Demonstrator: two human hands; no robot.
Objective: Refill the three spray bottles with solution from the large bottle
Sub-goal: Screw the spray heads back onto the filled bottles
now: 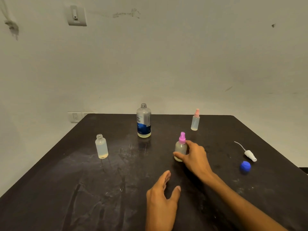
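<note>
Head view: right hand (194,156) curled around purple-capped spray bottle (180,150), upright mid-table; left hand (162,196) open, hovering near. Step judged: uncapping. Next: unscrew sprayer, pour from uncapped large bottle (143,121) behind.

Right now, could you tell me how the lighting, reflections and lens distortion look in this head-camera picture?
Head view: dim, warm, even light; the dark table shows a faint sheen and a soft reflection below the large bottle; wide-angle distortion bends the table edges outward; the pink-capped bottle, gripped by the right hand, looks slightly soft, as does the blue cap; the left hand hovers open.
</note>
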